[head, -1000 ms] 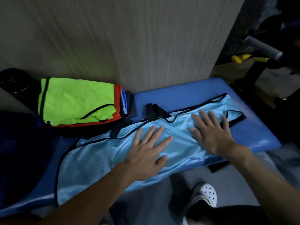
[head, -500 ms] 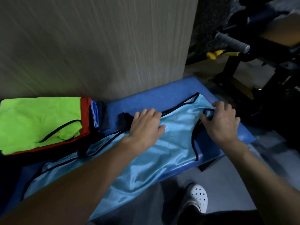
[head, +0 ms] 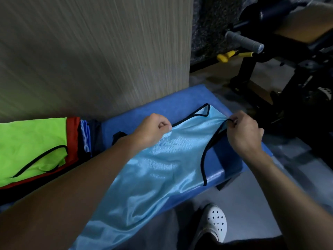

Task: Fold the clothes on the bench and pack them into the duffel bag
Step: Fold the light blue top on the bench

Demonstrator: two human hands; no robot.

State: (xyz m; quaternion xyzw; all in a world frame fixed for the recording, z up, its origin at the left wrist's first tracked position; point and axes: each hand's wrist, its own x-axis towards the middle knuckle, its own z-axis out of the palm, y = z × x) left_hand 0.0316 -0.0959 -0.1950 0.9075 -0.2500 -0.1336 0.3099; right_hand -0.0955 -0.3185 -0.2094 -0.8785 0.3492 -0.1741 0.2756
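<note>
Light-blue satin vest with black trim (head: 162, 168) lies lengthwise on the blue padded bench (head: 180, 98), its hem spilling over the bench's near edge. Left hand (head: 153, 130) and right hand (head: 245, 132) each have a closed grip, pinching the trimmed shoulder end at the bench's right end. The long axis trails leftward from both, so the fold probably goes that way.

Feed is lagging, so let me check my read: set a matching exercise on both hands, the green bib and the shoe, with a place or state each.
1 left hand
2 right hand
3 neon green bib
4 white clog

A on the floor by the bench
B atop the folded stack
C pinches the black trim of the light blue bib
D grips the far edge of the light blue bib

Pairs: 1-D, 2-C, 3-B, 4-A
</note>
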